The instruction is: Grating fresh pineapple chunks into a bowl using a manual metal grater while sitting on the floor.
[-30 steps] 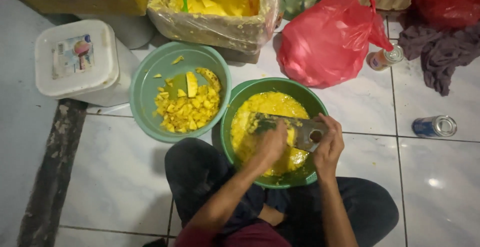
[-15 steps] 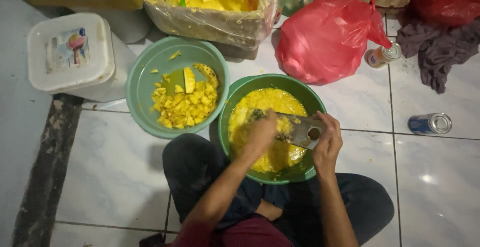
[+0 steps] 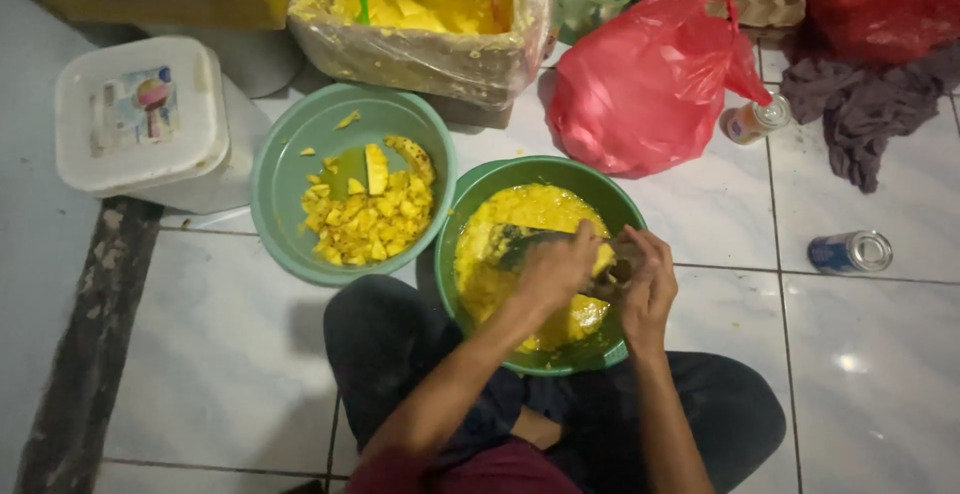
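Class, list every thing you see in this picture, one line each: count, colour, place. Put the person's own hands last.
bowl of mash: one, green, before the knees
grater: one, dark, over the mash
bowl of chunks: one, green, left of it
tub: one, white, far left
lined box: one, yellow inside, top
bag: one, red, top right
can: one, blue, right
cloth: one, grey, top right
left hand: over the mash
right hand: beside it, at the grater
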